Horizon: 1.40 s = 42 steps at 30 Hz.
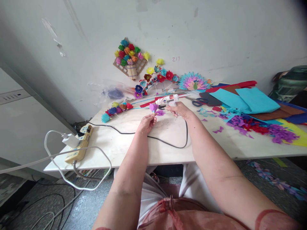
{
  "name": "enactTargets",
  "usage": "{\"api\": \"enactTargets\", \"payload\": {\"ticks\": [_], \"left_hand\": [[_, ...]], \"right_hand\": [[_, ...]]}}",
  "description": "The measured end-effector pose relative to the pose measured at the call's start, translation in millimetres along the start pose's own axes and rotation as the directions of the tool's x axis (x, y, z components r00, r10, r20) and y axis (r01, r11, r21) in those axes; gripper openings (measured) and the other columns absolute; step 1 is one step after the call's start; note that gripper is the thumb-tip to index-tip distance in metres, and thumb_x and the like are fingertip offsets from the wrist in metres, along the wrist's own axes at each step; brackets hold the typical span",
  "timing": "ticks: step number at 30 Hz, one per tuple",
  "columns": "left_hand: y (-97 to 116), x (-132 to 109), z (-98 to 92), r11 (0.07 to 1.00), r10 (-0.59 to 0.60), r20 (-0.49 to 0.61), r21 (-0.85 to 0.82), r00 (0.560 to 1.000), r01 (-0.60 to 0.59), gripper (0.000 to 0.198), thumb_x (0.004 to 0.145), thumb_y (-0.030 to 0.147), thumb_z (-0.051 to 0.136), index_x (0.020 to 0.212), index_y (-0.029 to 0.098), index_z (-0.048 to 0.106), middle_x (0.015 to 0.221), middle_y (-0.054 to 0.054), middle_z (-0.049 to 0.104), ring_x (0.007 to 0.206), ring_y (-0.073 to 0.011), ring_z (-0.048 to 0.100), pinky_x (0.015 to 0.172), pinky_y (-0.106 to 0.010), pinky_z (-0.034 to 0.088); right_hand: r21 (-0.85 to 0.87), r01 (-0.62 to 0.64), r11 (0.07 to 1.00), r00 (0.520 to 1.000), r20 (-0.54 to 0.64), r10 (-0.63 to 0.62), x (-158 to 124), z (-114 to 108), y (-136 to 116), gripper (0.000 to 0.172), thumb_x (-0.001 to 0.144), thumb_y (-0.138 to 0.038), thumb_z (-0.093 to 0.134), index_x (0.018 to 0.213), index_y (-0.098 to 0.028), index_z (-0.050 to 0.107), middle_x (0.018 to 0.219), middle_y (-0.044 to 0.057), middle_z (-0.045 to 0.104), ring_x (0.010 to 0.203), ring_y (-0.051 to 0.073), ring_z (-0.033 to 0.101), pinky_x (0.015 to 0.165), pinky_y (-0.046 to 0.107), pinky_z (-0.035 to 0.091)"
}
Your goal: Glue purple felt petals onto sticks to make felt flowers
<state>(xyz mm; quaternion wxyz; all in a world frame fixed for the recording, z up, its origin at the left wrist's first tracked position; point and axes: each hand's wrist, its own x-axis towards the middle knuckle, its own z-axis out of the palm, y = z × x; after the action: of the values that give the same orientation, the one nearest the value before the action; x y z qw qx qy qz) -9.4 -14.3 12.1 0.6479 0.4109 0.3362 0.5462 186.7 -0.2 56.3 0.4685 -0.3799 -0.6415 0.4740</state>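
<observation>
Pinched in the fingers of my left hand is a purple paper flower, held upright by its lower end above the table. My right hand grips a white hot glue gun whose nozzle points left, close to the flower's upper right. Loose purple petals lie on the table just behind the left hand's fingertips. From the glue gun a black cord loops down and runs left over the table.
A yellow power strip with a white charger stands at the left edge. Finished flowers lie at the back left. Dark-handled scissors, blue sheets and purple and red scraps cover the right side. A peacock decoration leans against the wall.
</observation>
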Motion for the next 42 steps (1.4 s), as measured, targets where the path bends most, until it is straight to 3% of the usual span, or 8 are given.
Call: {"api": "enactTargets", "payload": {"ticks": [7, 18, 28, 34, 42], "left_hand": [[0, -1, 1.6, 1.000, 0.025, 0.017, 0.019, 1.000, -0.025, 0.020, 0.070, 0.019, 0.064, 0.086, 0.006, 0.062, 0.054, 0.000, 0.053, 0.046, -0.0049, 0.044, 0.041, -0.016, 0.031], [0, 0, -0.3, 0.999, 0.048, 0.092, 0.002, 0.995, -0.048, 0.030, 0.067, 0.024, 0.068, 0.091, 0.007, 0.063, 0.054, 0.001, 0.051, 0.046, -0.0042, 0.043, 0.042, -0.016, 0.029], [1, -2, 0.7, 0.999, 0.035, 0.088, -0.011, 0.996, -0.034, 0.029, 0.067, 0.023, 0.068, 0.090, 0.008, 0.063, 0.054, 0.001, 0.051, 0.047, -0.0044, 0.043, 0.042, -0.017, 0.028], [1, -2, 0.3, 0.999, 0.035, 0.074, -0.008, 0.997, -0.035, 0.029, 0.066, 0.023, 0.068, 0.090, 0.007, 0.063, 0.054, 0.001, 0.051, 0.048, -0.0044, 0.043, 0.042, -0.017, 0.029], [2, -2, 1.9, 0.999, 0.052, 0.050, -0.015, 0.997, -0.051, 0.026, 0.067, 0.022, 0.067, 0.089, 0.008, 0.062, 0.054, 0.001, 0.051, 0.046, -0.0045, 0.043, 0.042, -0.016, 0.030]], "right_hand": [[-0.011, -0.019, 1.000, 0.998, 0.067, 0.020, 2, 2, 6, 0.035, 0.060, -0.041, 0.073, 0.062, -0.014, 0.050, 0.043, -0.006, 0.042, 0.032, 0.004, 0.033, 0.030, 0.019, 0.024], [0.026, -0.077, 0.997, 0.995, 0.063, 0.075, 2, 0, 9, 0.036, 0.061, -0.043, 0.071, 0.068, -0.014, 0.051, 0.045, -0.006, 0.044, 0.032, 0.004, 0.034, 0.030, 0.018, 0.026], [0.122, -0.094, 0.988, 0.995, 0.055, 0.088, -2, -1, 0, 0.037, 0.058, -0.040, 0.075, 0.069, -0.015, 0.051, 0.042, -0.007, 0.041, 0.032, 0.004, 0.032, 0.029, 0.018, 0.021], [0.053, -0.098, 0.994, 0.989, 0.119, 0.091, -6, -1, -4, 0.036, 0.058, -0.040, 0.075, 0.065, -0.014, 0.050, 0.041, -0.006, 0.041, 0.031, 0.003, 0.031, 0.030, 0.019, 0.022], [-0.007, -0.101, 0.995, 0.988, 0.113, 0.101, -5, 0, -2, 0.037, 0.056, -0.039, 0.076, 0.061, -0.015, 0.048, 0.040, -0.007, 0.040, 0.031, 0.003, 0.030, 0.030, 0.019, 0.021]]}}
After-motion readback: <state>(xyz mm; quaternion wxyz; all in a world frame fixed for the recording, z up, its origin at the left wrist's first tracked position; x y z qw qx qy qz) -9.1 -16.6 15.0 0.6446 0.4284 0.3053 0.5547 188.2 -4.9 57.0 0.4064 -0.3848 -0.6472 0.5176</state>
